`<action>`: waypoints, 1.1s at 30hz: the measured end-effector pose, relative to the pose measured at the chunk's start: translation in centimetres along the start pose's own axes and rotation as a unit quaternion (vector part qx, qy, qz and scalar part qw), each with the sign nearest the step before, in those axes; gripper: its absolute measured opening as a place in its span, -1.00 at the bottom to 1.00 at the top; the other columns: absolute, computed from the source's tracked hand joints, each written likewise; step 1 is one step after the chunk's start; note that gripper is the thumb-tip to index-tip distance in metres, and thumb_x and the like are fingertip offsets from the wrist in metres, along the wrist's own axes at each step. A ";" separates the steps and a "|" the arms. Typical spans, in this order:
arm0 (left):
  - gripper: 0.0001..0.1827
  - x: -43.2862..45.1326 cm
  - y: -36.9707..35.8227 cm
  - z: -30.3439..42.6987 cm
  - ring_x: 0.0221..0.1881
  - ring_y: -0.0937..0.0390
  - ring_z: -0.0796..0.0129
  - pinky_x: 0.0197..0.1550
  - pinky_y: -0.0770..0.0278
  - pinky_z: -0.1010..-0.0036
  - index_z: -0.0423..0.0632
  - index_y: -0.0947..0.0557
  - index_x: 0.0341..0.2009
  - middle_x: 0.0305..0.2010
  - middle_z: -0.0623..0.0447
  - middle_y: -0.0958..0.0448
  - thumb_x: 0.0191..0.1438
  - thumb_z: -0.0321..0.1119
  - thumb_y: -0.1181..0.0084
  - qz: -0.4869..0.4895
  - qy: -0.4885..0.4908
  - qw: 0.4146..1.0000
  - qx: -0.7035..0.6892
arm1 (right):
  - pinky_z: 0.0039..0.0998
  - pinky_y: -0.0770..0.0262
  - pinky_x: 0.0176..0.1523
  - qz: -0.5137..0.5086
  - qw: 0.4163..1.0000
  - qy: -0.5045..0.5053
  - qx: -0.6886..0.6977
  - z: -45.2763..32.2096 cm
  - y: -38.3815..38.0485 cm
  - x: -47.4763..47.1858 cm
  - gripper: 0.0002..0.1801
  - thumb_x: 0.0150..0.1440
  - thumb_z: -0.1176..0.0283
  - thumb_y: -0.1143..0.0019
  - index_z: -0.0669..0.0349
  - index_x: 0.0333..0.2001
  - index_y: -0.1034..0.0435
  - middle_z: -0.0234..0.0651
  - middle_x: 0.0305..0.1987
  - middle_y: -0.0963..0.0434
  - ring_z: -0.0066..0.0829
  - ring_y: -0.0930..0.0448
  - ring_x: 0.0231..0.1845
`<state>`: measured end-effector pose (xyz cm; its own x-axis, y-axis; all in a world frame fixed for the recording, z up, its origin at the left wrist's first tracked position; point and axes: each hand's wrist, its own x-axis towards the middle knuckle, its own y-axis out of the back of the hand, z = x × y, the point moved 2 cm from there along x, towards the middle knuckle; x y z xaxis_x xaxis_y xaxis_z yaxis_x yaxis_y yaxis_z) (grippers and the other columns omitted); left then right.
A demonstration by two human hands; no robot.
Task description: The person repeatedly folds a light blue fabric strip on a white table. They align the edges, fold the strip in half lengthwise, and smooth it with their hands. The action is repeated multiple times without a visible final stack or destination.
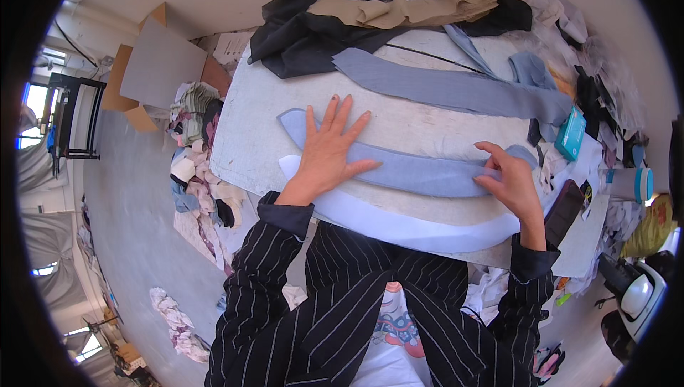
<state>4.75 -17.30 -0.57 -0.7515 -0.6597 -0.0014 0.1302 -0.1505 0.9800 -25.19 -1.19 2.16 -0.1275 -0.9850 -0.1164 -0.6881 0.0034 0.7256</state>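
Observation:
A curved blue fabric piece (422, 170) lies across the pale table in front of me. My left hand (329, 149) rests palm down on its left part, with the fingers spread. Over its right part is my right hand (506, 176), thumb and index finger curved and apart; whether they pinch the cloth I cannot tell. Nearer to me, a curved white piece (411, 226) lies along the table's front edge, its left end partly under my left wrist. Farther back lies a wider stack of blue-grey fabric pieces (443, 85).
Tan fabric pieces (406, 10) lie on black cloth (304, 47) at the back. A teal box (570, 133), a dark case (564, 210) and scraps crowd the right side. Left of the table (235, 141) stand fabric piles (195, 114) and an open carton (160, 66).

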 end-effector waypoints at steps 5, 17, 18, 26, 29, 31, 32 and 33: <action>-0.12 0.5 0.9 2.9 0.52 0.18 0.00 0.43 0.40 -0.19 0.19 -0.28 0.37 0.51 -0.12 0.06 0.00 0.24 -0.16 0.023 -0.038 0.999 -0.013 | -0.33 -0.42 -0.32 0.010 1.000 -0.005 -0.007 0.0 -0.2 -0.1 -0.38 -0.14 0.50 -0.36 0.07 0.09 -0.41 -0.25 -0.46 -0.49 -0.24 -0.53 -0.44; -0.36 1.7 -1.6 6.5 0.52 0.18 0.05 0.45 0.41 -0.13 0.20 -0.31 0.36 0.51 -0.06 0.03 0.25 0.15 0.18 -0.027 -0.147 0.988 -0.035 | -0.36 -0.46 -0.22 0.041 0.996 -0.080 0.024 2.3 2.9 -1.8 -0.36 -0.12 0.46 -0.35 0.06 0.11 -0.40 -0.23 -0.39 -0.51 -0.24 -0.55 -0.36; -0.37 1.7 -1.7 6.5 0.52 0.18 0.04 0.45 0.41 -0.13 0.20 -0.31 0.36 0.51 -0.06 0.02 0.26 0.15 0.19 -0.030 -0.144 0.989 -0.030 | -0.37 -0.46 -0.20 0.058 0.996 -0.069 0.024 2.8 2.7 -1.9 -0.37 -0.12 0.46 -0.35 0.07 0.11 -0.40 -0.23 -0.38 -0.52 -0.24 -0.55 -0.35; -0.35 1.9 -1.5 6.9 0.52 0.17 0.05 0.45 0.41 -0.11 0.20 -0.35 0.34 0.49 -0.07 -0.02 0.21 0.16 0.11 -0.038 -0.130 0.990 -0.027 | -0.44 -0.45 -0.27 0.137 0.984 -0.111 -0.034 3.8 3.0 -3.2 -0.33 -0.12 0.42 -0.36 0.12 0.15 -0.39 -0.27 -0.39 -0.49 -0.42 -0.51 -0.44; -0.36 1.8 -1.5 6.9 0.51 0.14 0.04 0.44 0.37 -0.14 0.19 -0.39 0.31 0.47 -0.09 -0.07 0.17 0.13 0.02 -0.020 -0.132 0.990 -0.039 | -0.49 -0.41 -0.36 0.153 0.971 -0.182 0.029 5.5 3.5 -3.6 -0.30 -0.12 0.40 -0.38 0.13 0.17 -0.38 -0.33 -0.38 -0.48 -0.54 -0.44 -0.52; -0.35 1.8 -1.5 6.9 0.51 0.13 0.04 0.44 0.35 -0.14 0.19 -0.39 0.31 0.47 -0.09 -0.07 0.17 0.13 0.01 -0.017 -0.135 0.990 -0.043 | -0.51 -0.37 -0.41 0.204 0.963 -0.168 0.055 6.2 2.8 -3.7 -0.30 -0.11 0.39 -0.39 0.14 0.18 -0.38 -0.37 -0.38 -0.47 -0.61 -0.39 -0.56; -0.35 1.9 -1.6 6.9 0.51 0.13 0.03 0.43 0.35 -0.15 0.19 -0.39 0.31 0.47 -0.09 -0.08 0.16 0.13 0.00 -0.014 -0.138 0.989 -0.044 | -0.51 -0.37 -0.41 0.225 0.959 -0.168 0.042 6.4 2.9 -4.0 -0.34 -0.09 0.40 -0.37 0.15 0.15 -0.39 -0.38 -0.38 -0.47 -0.61 -0.39 -0.55; -0.35 1.8 -1.7 6.9 0.51 0.12 0.03 0.43 0.34 -0.15 0.19 -0.39 0.31 0.47 -0.09 -0.08 0.16 0.13 -0.01 -0.012 -0.139 0.989 -0.043 | -0.51 -0.36 -0.41 0.244 0.955 -0.167 0.031 5.9 2.9 -4.1 -0.38 -0.07 0.41 -0.35 0.17 0.13 -0.40 -0.38 -0.37 -0.47 -0.62 -0.39 -0.55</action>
<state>-1.26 -13.17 -0.82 -0.9024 -0.4290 0.0410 0.1548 -0.2338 0.9599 -30.89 3.87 0.76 -0.6571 -0.7537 0.0087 -0.5282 0.4687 0.7080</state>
